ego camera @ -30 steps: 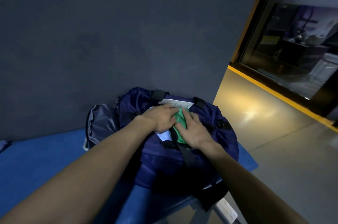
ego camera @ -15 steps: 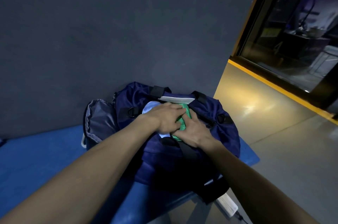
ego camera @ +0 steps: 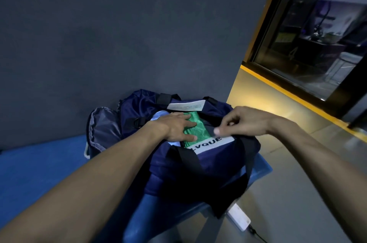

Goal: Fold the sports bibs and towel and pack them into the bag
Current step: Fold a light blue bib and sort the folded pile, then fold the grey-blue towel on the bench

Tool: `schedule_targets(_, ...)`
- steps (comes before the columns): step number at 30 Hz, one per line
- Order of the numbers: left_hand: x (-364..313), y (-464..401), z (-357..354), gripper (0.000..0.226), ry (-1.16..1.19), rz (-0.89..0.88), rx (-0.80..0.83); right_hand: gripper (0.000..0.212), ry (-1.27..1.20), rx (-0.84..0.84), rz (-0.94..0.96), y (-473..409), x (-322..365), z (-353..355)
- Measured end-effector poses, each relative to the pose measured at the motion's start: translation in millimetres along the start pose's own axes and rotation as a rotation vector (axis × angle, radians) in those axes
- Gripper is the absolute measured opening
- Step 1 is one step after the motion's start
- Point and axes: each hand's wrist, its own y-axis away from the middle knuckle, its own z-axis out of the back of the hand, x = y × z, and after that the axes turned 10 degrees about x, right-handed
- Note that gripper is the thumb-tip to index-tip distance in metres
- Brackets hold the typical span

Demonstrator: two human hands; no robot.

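Blue padded bench (ego camera: 35, 173) fills my lower left, nearest to me; its corner ends lower right over grey floor (ego camera: 309, 193). White power strip (ego camera: 239, 219) lies on the floor just under that corner, cord trailing off frame. Navy bag (ego camera: 198, 165) sits on the bench end, black straps across its front, white label strip with partial letters "LVQUE" showing. Bag top is open. Left hand (ego camera: 174, 128) lies flat, fingers straight, pressing on the green bib (ego camera: 195, 128) inside the opening. Pale blue cloth (ego camera: 158, 116), maybe the towel, can't confirm, shows under and behind that hand, also inside the bag. Right hand (ego camera: 240, 121) is over the bag's right top edge, fingers curled in a pinch near the rim; blurred, so I can't tell if it grips anything. Grey drawstring pouch (ego camera: 101, 125) is touching the bag's left side. Behind everything, dark grey wall (ego camera: 119, 34). Far right, yellow floor line (ego camera: 297, 100) runs below a dark glass window (ego camera: 317, 48) with dim furniture beyond.
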Motion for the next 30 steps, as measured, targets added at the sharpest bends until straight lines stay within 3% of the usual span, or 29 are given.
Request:
schedule_targets(3,-3.5,5.1,-1.1,0.074,-0.035,-0.011,-0.02,0.072,0.072,-0.064,-0.151,-11.3,-3.1,-1.9)
schedule_targets(4,-2.8,6.1,-2.6,0.073,-0.038,-0.015,-0.028,0.071,0.148,-0.028,-0.22,-19.0,-1.9,-3.9)
schedule_targets(7,1.2,5.9,-4.6,0.073,-0.028,-0.025,-0.037,0.043,0.292,0.015,-0.313,-32.3,4.3,2.4)
schedule_targets(10,2.7,10.0,0.8,0.072,0.018,-0.051,-0.091,0.051,0.356,-0.005,-0.33,-28.2,15.2,12.8)
schedule_targets(12,6.4,20.0,5.4,0.065,0.047,-0.084,-0.16,0.057,0.351,-0.045,-0.269,-28.0,24.1,11.2)
schedule_targets(17,25.2,82.2,0.5,0.036,0.097,-0.164,-0.323,0.041,0.225,-0.168,0.005,-29.8,81.1,1.9)
schedule_targets(21,45.8,158.3,-23.5,0.029,0.135,-0.192,-0.63,0.024,0.216,-0.278,0.27,-36.0,164.2,-18.6)
schedule_targets(24,75.8,214.8,-55.0,0.028,0.162,-0.073,-0.718,0.022,0.232,-0.278,0.444,-53.0,228.0,-50.0)
schedule_targets(28,130.5,289.8,-115.8,0.03,0.253,0.246,-0.75,0.023,0.223,-0.191,0.577,-75.8,305.5,-103.9)
schedule_targets(30,160.2,325.8,-143.5,0.018,0.28,0.446,-0.777,0.023,0.193,-0.148,0.613,-86.1,331.6,-129.8)
